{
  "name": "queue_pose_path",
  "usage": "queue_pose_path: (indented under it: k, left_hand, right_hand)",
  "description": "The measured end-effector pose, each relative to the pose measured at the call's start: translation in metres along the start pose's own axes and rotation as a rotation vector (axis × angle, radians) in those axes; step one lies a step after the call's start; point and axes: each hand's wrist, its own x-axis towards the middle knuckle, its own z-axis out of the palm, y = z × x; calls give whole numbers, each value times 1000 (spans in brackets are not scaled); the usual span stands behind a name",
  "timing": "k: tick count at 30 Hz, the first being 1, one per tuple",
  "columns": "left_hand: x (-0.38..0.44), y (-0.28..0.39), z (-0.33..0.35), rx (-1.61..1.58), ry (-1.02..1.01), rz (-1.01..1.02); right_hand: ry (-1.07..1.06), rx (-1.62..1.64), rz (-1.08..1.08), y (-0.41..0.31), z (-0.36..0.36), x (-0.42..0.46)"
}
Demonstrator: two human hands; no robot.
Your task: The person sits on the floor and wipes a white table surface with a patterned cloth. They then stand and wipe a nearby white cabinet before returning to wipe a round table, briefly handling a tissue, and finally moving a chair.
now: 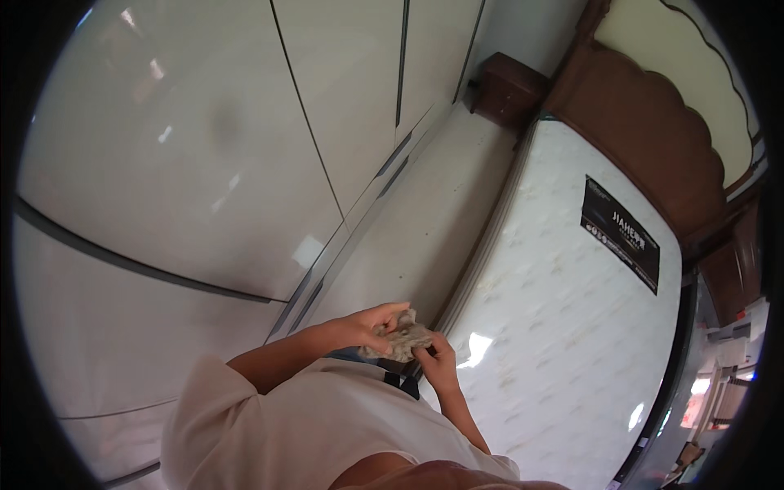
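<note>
A crumpled, grey-beige cloth (404, 340) is bunched between my two hands, just in front of my waist at the lower middle of the view. My left hand (370, 327) grips its left side, with the thumb lying over the cloth and the fingers at its upper edge. On the other side, my right hand (438, 358) pinches the cloth's right edge between thumb and fingers. Folds hide some of the fingertips.
Glossy pale wardrobe doors (202, 153) with dark trim rise on the left. A white mattress (539, 318) bearing a dark printed label (620, 233) lies on the right, below a brown headboard (643, 122). Pale floor (404, 245) runs between them to a dark red-brown nightstand (508, 90).
</note>
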Motion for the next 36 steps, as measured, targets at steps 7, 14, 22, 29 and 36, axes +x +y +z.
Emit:
queue_pose_path:
  k: [7,14,22,29,36]
  left_hand:
    - [16,39,-34,237,134,36]
    - [1,79,-63,287,504,351]
    - [-63,106,-31,1314,1282,640]
    - [-74,109,12,16,1199,465]
    - [-77,116,55,67,1513,787]
  right_hand:
    - [15,-304,-284,-106,-8,70]
    - [-138,-419,-135,-120,9,127]
    - [-376,-601,-423,-158,15,219]
    - [-833,-23,-139,-236,15,268]
    - [-1227,395,-344,-259,20,330]
